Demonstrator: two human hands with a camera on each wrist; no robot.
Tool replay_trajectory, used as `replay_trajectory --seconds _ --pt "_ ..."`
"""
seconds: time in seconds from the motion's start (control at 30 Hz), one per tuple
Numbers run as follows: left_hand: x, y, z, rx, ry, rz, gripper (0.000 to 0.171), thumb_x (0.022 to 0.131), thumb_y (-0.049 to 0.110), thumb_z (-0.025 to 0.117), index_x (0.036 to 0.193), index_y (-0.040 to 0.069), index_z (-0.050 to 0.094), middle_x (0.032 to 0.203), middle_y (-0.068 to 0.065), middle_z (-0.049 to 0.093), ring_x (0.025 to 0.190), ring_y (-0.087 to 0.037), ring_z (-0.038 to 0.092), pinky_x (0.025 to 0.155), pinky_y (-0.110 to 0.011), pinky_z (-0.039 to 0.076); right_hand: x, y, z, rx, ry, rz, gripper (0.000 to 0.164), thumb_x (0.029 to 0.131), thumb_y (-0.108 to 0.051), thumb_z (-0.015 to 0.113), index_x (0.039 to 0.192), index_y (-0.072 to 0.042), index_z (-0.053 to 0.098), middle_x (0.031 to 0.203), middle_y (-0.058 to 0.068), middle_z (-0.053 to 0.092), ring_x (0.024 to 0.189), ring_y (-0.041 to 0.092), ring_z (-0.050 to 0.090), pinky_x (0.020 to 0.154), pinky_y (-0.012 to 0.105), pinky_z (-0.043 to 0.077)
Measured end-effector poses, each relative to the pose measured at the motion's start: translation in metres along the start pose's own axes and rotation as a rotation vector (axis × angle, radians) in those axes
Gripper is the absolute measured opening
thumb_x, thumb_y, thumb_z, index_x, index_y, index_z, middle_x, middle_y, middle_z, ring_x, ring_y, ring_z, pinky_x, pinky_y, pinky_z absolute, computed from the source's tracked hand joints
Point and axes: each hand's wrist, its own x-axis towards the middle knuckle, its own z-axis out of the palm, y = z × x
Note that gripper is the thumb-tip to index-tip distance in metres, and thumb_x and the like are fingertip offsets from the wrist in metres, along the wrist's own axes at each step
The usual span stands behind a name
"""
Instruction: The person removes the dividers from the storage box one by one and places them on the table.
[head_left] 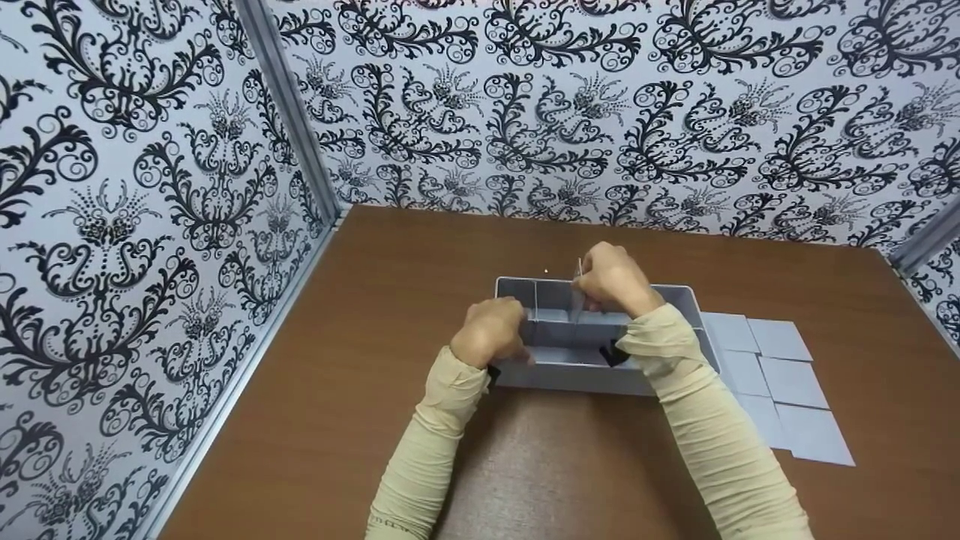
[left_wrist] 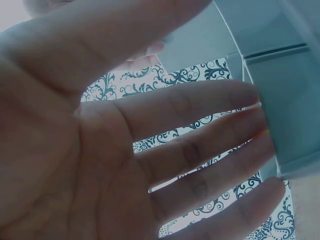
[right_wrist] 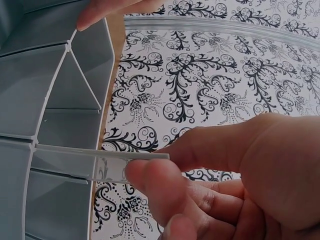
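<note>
A grey plastic box [head_left: 585, 381] with compartments stands on the table. Between the thumb and fingers of my right hand [head_left: 615, 277] is a thin clear divider panel [right_wrist: 120, 157], pinched by its outer end. In the right wrist view its inner end meets the long inner partition [right_wrist: 52, 90] near a slot. My left hand [head_left: 489, 330] is over the box's left end, palm in sight in the left wrist view. Its fingers extend nearly straight, tips at a grey wall [left_wrist: 295, 110] of the box. A fixed cross divider [right_wrist: 84, 77] is further along.
Several flat white square pieces [head_left: 799, 382] lie in rows on the brown table [head_left: 360, 300] right of the box, partly beside its right end. Patterned panels [head_left: 525, 112] enclose the table at the back and left. A metal post [head_left: 292, 112] marks the left rear corner.
</note>
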Motion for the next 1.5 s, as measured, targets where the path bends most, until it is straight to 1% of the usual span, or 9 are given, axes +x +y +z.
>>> replay_trajectory --seconds 0.23,0.4,0.63,0.87,1.03,1.2,1.3,1.4,1.5 --pt "0.001 0.001 0.001 0.021 -0.016 0.003 0.047 0.064 0.044 0.091 0.098 0.015 0.077 0.102 -0.002 0.073 0.097 -0.025 0.068 0.082 -0.043 0.054 -0.002 0.003 -0.004 0.016 0.024 -0.03 0.014 0.089 -0.011 0.066 0.079 -0.001 0.068 0.057 0.005 0.066 0.047 0.013 0.064 0.051 0.023 0.051" --pt "0.002 0.002 0.001 0.027 -0.021 0.001 0.047 0.064 0.044 0.091 0.098 0.015 0.077 0.101 -0.002 0.073 0.097 -0.025 0.067 0.082 -0.043 0.054 -0.004 0.003 -0.007 0.033 0.003 -0.007 0.014 0.092 -0.012 0.066 0.086 0.0 0.069 0.061 0.006 0.067 0.049 0.013 0.065 0.054 0.025 0.053" --pt "0.002 0.003 0.001 0.028 -0.029 0.001 0.049 0.065 0.045 0.091 0.102 0.016 0.077 0.102 -0.002 0.073 0.098 -0.025 0.067 0.084 -0.044 0.054 -0.007 0.004 -0.011 0.046 0.004 -0.004 0.014 0.091 -0.01 0.066 0.094 0.002 0.07 0.069 0.011 0.071 0.05 0.012 0.065 0.055 0.024 0.054" --pt "0.002 0.003 0.001 0.021 -0.025 0.006 0.047 0.064 0.044 0.091 0.1 0.016 0.077 0.099 -0.002 0.073 0.096 -0.024 0.068 0.082 -0.044 0.054 -0.013 0.007 -0.015 0.06 0.03 -0.017 0.01 0.091 -0.008 0.063 0.09 0.001 0.068 0.073 0.012 0.071 0.052 0.013 0.065 0.055 0.025 0.052" --pt "0.002 0.003 0.001 0.017 -0.03 0.008 0.049 0.065 0.043 0.091 0.103 0.016 0.076 0.101 -0.002 0.072 0.097 -0.024 0.067 0.084 -0.044 0.054 -0.016 0.015 -0.018 0.074 0.034 -0.015 0.012 0.09 -0.007 0.063 0.097 0.003 0.066 0.087 0.019 0.071 0.055 0.012 0.064 0.053 0.024 0.05" --pt "0.0 0.002 0.001 0.003 -0.013 0.013 0.052 0.064 0.043 0.092 0.104 0.015 0.075 0.104 -0.003 0.072 0.099 -0.026 0.067 0.084 -0.045 0.054 -0.021 0.025 -0.023 0.059 0.055 -0.032 0.019 0.088 -0.007 0.061 0.103 0.005 0.066 0.093 0.023 0.071 0.055 0.012 0.065 0.052 0.024 0.049" --pt "0.0 0.001 0.001 -0.004 -0.002 0.014 0.052 0.064 0.042 0.092 0.104 0.014 0.075 0.103 -0.004 0.073 0.098 -0.026 0.067 0.083 -0.045 0.054 -0.025 0.03 -0.027 0.061 0.054 -0.035 0.022 0.09 -0.008 0.061 0.107 0.005 0.065 0.096 0.024 0.071 0.058 0.014 0.066 0.056 0.026 0.051" --pt "0.0 -0.001 0.0 -0.009 0.003 0.015 0.05 0.064 0.041 0.092 0.102 0.013 0.076 0.101 -0.004 0.073 0.096 -0.025 0.067 0.082 -0.045 0.054 -0.031 0.032 -0.029 0.091 0.034 -0.025 0.024 0.091 -0.009 0.061 0.111 0.005 0.063 0.099 0.024 0.07 0.062 0.015 0.066 0.061 0.029 0.054" --pt "-0.001 -0.002 0.001 -0.014 0.005 0.016 0.05 0.064 0.041 0.092 0.101 0.012 0.076 0.1 -0.004 0.072 0.095 -0.025 0.067 0.081 -0.045 0.054 -0.039 0.034 -0.03 0.123 0.02 -0.019 0.024 0.093 -0.009 0.061 0.113 0.004 0.061 0.098 0.022 0.07 0.065 0.016 0.067 0.063 0.031 0.056"
